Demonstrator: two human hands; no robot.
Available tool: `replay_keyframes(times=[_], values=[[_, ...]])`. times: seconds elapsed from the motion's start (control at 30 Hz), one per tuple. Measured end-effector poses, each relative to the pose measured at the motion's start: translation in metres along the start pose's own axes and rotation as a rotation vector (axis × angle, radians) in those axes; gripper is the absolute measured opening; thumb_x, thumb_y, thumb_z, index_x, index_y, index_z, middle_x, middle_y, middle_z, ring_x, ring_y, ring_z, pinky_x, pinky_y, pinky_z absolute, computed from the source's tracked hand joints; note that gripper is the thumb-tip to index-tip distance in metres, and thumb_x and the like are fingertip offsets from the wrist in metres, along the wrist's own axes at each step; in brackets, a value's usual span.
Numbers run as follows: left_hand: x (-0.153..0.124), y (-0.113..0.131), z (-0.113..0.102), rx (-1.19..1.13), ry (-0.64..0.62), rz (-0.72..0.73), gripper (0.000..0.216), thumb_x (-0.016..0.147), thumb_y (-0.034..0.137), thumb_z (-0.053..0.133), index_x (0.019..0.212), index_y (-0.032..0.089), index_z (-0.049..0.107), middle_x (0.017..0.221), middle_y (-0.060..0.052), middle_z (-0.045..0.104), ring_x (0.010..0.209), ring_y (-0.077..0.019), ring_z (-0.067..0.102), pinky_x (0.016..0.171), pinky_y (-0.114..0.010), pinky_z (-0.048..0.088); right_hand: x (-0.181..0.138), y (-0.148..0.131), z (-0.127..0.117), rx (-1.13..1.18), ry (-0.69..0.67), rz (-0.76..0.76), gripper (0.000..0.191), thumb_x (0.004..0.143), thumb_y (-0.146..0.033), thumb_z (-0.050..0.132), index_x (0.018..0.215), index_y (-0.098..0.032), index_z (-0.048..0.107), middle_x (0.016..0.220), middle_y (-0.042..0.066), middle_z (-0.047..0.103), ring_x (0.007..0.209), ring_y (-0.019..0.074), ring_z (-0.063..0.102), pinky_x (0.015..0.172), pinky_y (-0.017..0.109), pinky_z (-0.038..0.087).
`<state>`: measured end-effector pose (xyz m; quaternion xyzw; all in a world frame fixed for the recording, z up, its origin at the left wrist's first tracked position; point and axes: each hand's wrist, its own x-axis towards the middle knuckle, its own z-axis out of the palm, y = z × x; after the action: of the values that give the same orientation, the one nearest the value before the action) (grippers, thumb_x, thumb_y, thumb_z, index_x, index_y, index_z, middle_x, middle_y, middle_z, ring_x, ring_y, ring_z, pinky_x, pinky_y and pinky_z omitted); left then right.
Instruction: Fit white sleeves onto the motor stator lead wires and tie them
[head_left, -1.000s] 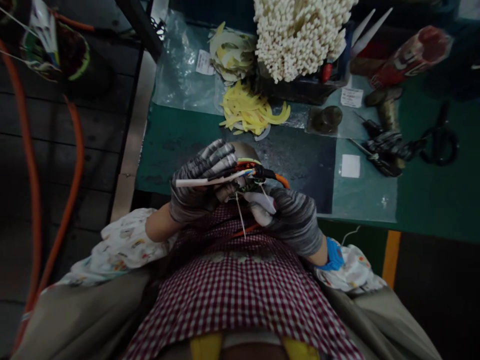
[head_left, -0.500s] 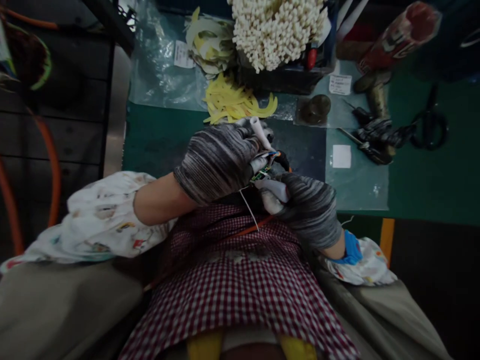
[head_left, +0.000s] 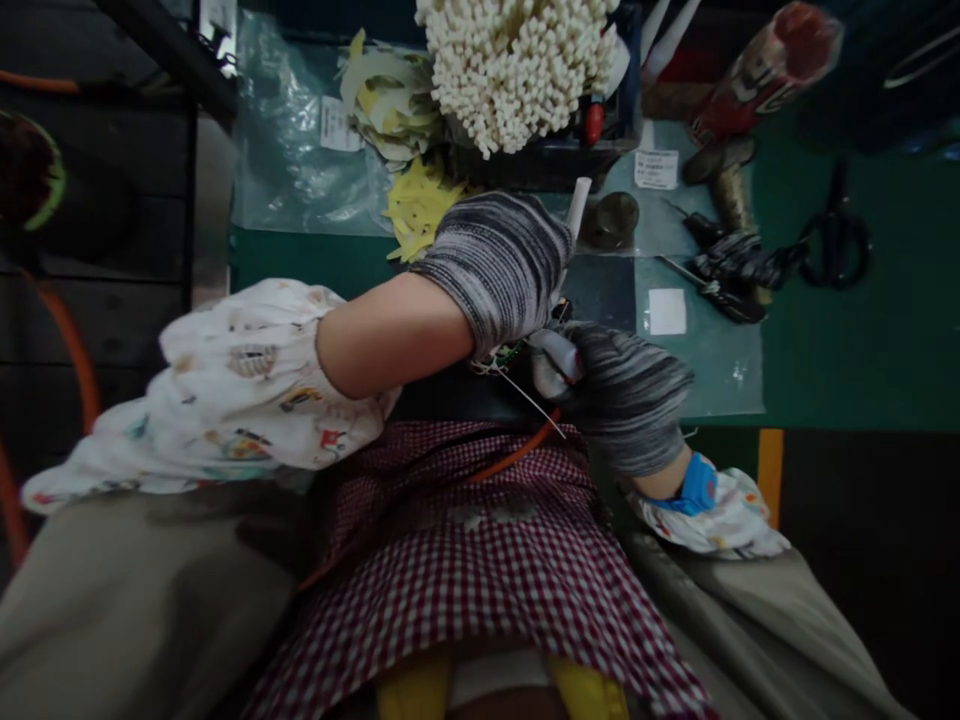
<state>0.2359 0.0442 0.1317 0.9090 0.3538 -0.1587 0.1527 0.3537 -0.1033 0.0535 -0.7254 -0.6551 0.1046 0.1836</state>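
Looking on from beside the green workbench [head_left: 847, 370], I see a person in a red-checked apron [head_left: 450, 560] and floral sleeves [head_left: 240, 390], both hands raised just off the bench's near edge. Along its far edge sits a black tray [head_left: 525, 170] heaped with cream-white tubes [head_left: 517, 70], with a clear plastic sheet [head_left: 292, 130] to its left, carrying pale strips [head_left: 386, 105] and yellow strips [head_left: 416, 210]. Toward the bench's right end lie black pliers [head_left: 727, 265] and black scissors [head_left: 836, 235].

The left hand [head_left: 499, 270], in a striped grey knit glove, is closed and stands in the way, its back and wrist covering most of the wire bundle [head_left: 510, 353]. A white tube [head_left: 577, 207] emerges past its far side, apparently gripped, though the dim view hides the fingers. The right hand [head_left: 626, 395], gloved alike with a blue cuff [head_left: 697, 487], is curled narrowly around a small white plastic piece [head_left: 555, 362].

The bundle sits between the hands, over the bench's near edge, with a small green circuit board showing. The tube's long axis points away from the person, nearly straight toward the bench's far edge and leaning slightly right. A thin white wire [head_left: 529, 398] slants down and right from the bundle, above an orange wire [head_left: 517, 455].
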Motion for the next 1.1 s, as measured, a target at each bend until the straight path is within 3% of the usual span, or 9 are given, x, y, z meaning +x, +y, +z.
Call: replay_keyframes(times=[0.17, 0.23, 0.37, 0.5, 0.57, 0.63, 0.77, 0.9, 1.1], values=[[0.003, 0.003, 0.002, -0.002, 0.019, 0.017, 0.036, 0.103, 0.024, 0.072, 0.135, 0.009, 0.078, 0.128, -0.021, 0.079, 0.130, -0.0539, 0.073, 0.108, -0.069, 0.064, -0.003, -0.003, -0.001, -0.066, 0.108, -0.071, 0.037, 0.100, -0.052, 0.063, 0.094, -0.023, 0.084, 0.076, 0.008, 0.079, 0.064, 0.0248, 0.071, 0.057, 0.036, 0.037], [0.002, 0.003, 0.003, -0.007, 0.033, 0.017, 0.030, 0.103, 0.025, 0.071, 0.129, 0.012, 0.081, 0.123, -0.020, 0.080, 0.128, -0.0538, 0.073, 0.106, -0.069, 0.064, -0.006, 0.000, -0.004, 0.002, 0.108, -0.065, 0.036, 0.101, -0.052, 0.063, 0.095, -0.024, 0.085, 0.078, 0.007, 0.082, 0.067, 0.0256, 0.074, 0.057, 0.036, 0.043], [-0.003, -0.004, 0.012, 0.011, 0.037, 0.018, 0.033, 0.108, 0.027, 0.063, 0.133, 0.010, 0.078, 0.126, -0.022, 0.080, 0.123, -0.0503, 0.076, 0.101, -0.067, 0.065, -0.017, 0.021, -0.008, 0.320, 0.173, 0.117, 0.027, 0.096, -0.050, 0.073, 0.104, -0.027, 0.085, 0.095, 0.006, 0.088, 0.081, 0.0268, 0.082, 0.072, 0.039, 0.064], [-0.023, -0.021, 0.037, -0.005, 0.146, 0.081, 0.042, 0.108, 0.032, 0.063, 0.146, 0.016, 0.072, 0.139, -0.019, 0.079, 0.123, -0.0429, 0.077, 0.100, -0.057, 0.067, -0.018, 0.054, -0.006, 0.625, 0.214, 0.297, 0.024, 0.094, -0.048, 0.078, 0.101, -0.026, 0.085, 0.096, 0.003, 0.088, 0.086, 0.0262, 0.083, 0.077, 0.041, 0.070], [-0.037, -0.032, 0.054, -0.023, 0.300, 0.133, 0.042, 0.111, 0.034, 0.059, 0.147, 0.018, 0.071, 0.150, -0.018, 0.074, 0.137, -0.0408, 0.072, 0.111, -0.057, 0.064, -0.007, 0.070, -0.001, 0.743, 0.232, 0.322, 0.027, 0.095, -0.049, 0.078, 0.107, -0.026, 0.085, 0.106, 0.004, 0.089, 0.098, 0.0278, 0.084, 0.088, 0.046, 0.072], [-0.050, -0.043, 0.071, -0.049, 0.360, 0.170, 0.047, 0.110, 0.041, 0.062, 0.150, 0.018, 0.068, 0.160, -0.019, 0.067, 0.153, -0.0432, 0.060, 0.124, -0.064, 0.054, 0.015, 0.085, 0.006, 0.777, 0.293, 0.301, 0.031, 0.095, -0.049, 0.077, 0.114, -0.026, 0.084, 0.118, 0.005, 0.088, 0.111, 0.0299, 0.083, 0.101, 0.052, 0.070], [-0.062, -0.061, 0.091, -0.079, 0.362, 0.230, 0.081, 0.094, 0.046, 0.082, 0.163, 0.015, 0.055, 0.172, -0.028, 0.051, 0.163, -0.0542, 0.044, 0.130, -0.076, 0.042, 0.074, 0.109, 0.023, 0.716, 0.401, 0.197, 0.037, 0.094, -0.044, 0.073, 0.125, -0.025, 0.081, 0.135, 0.007, 0.084, 0.129, 0.0301, 0.078, 0.123, 0.056, 0.058], [-0.060, -0.067, 0.098, -0.072, 0.387, 0.203, 0.088, 0.093, 0.049, 0.085, 0.165, 0.011, 0.053, 0.170, -0.031, 0.052, 0.161, -0.0547, 0.047, 0.132, -0.071, 0.042, 0.117, 0.119, 0.050, 0.659, 0.420, 0.147, 0.046, 0.096, -0.038, 0.064, 0.137, -0.022, 0.075, 0.147, 0.011, 0.077, 0.139, 0.0265, 0.072, 0.130, 0.052, 0.053], [-0.060, -0.060, 0.100, -0.025, 0.376, 0.140, 0.082, 0.099, 0.046, 0.081, 0.166, 0.010, 0.052, 0.171, -0.031, 0.051, 0.163, -0.0501, 0.046, 0.134, -0.066, 0.042, 0.119, 0.121, 0.074, 0.546, 0.500, 0.116, 0.065, 0.095, -0.031, 0.057, 0.160, -0.026, 0.056, 0.165, 0.011, 0.063, 0.154, 0.0245, 0.063, 0.133, 0.059, 0.049]])
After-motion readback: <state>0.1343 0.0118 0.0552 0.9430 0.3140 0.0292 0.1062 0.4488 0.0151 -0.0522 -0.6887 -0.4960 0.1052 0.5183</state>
